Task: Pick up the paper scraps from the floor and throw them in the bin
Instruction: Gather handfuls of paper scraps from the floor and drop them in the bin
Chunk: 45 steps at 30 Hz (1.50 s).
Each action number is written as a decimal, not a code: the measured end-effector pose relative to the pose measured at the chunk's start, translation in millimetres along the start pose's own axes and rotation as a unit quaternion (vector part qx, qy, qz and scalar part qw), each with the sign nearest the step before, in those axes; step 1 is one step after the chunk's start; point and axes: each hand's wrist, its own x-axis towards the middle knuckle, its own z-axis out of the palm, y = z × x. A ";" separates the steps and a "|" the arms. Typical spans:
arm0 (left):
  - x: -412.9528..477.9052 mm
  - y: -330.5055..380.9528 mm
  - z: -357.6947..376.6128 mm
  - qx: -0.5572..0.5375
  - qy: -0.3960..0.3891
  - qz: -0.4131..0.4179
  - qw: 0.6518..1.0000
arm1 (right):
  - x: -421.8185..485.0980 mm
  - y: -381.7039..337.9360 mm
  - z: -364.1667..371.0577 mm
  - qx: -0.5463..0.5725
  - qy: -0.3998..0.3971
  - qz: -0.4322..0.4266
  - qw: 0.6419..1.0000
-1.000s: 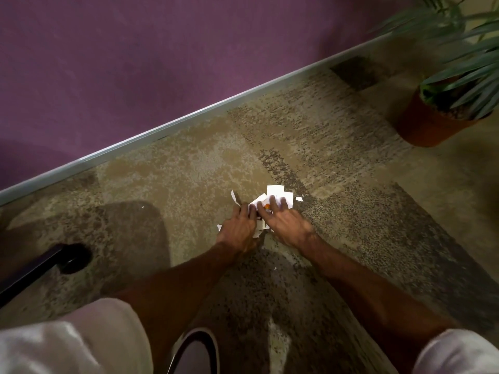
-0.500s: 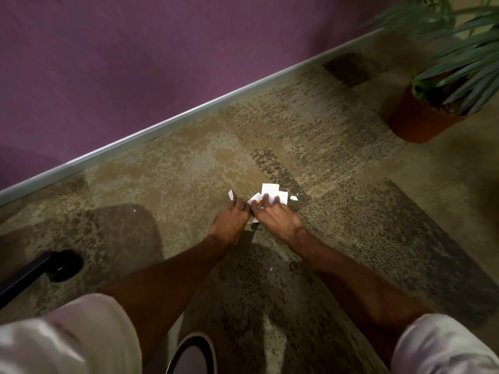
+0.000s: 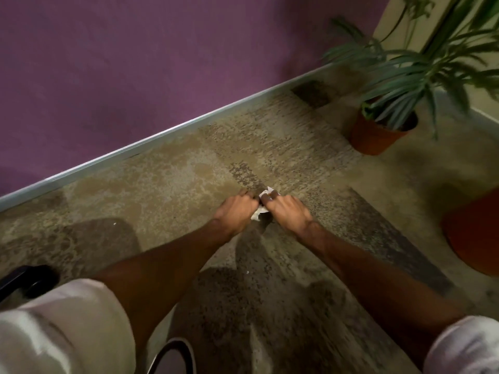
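While both hands meet mid-floor, the paper scraps [image 3: 258,213] sit bunched between them, one white corner poking out past the fingertips. The left hand [image 3: 236,209] has its fingers curled in against the wad. The right hand [image 3: 287,211] has its fingers bent over the top, gripping. Motion blur hides finer grip detail. A stray fleck [image 3: 114,224] lies on the floor [image 3: 162,190] toward its left edge. A potted plant [image 3: 378,136] stands in the far right corner.

Round the grip on the scraps [image 3: 259,211] the carpet [image 3: 162,190] lies open. Ahead and left the wall [image 3: 135,76] closes it. A potted plant [image 3: 378,136] stands ahead-right, well apart; a red rim [image 3: 475,233], perhaps a pot, right; a black bar [image 3: 27,282] back-left.
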 end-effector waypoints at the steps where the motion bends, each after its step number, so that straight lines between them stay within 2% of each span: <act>1: 6.1 6.8 -14.6 0.008 0.018 0.011 1.000 | -7.1 11.2 -10.2 0.004 0.002 0.013 1.000; 8: 53.7 77.6 -116.9 0.035 0.102 0.094 0.990 | -78.3 98.6 -96.3 0.008 0.042 0.101 0.994; 13: 91.4 155.1 -177.9 0.024 0.163 0.149 0.975 | -150.5 167.1 -138.4 -0.030 0.080 0.171 0.982; 16: 116.2 210.9 -209.6 0.024 0.196 0.195 0.961 | -195.6 209.2 -152.1 -0.045 0.077 0.230 0.969; 21: 152.6 309.5 -255.0 0.019 0.243 0.257 0.935 | -269.3 276.3 -160.2 -0.054 0.106 0.334 0.935; 26: 188.8 392.1 -285.9 0.002 0.267 0.315 0.911 | -322.3 329.7 -158.1 -0.012 0.131 0.438 0.889; 32: 235.4 463.1 -288.1 -0.023 0.248 0.345 0.905 | -356.5 387.5 -136.4 0.009 0.137 0.485 0.864; 35: 252.1 486.2 -279.2 -0.024 0.187 0.357 0.915 | -365.0 407.9 -115.6 0.024 0.104 0.508 0.854; 40: 260.5 498.3 -255.5 -0.056 0.098 0.331 0.937 | -371.0 428.8 -92.1 0.129 0.055 0.550 0.823; 43: 259.3 490.0 -251.9 -0.071 0.105 0.326 0.937 | -370.5 431.7 -86.5 0.148 0.041 0.567 0.809; 45: 255.7 477.3 -252.3 -0.107 0.142 0.335 0.925 | -365.0 429.3 -87.3 0.125 0.079 0.567 0.811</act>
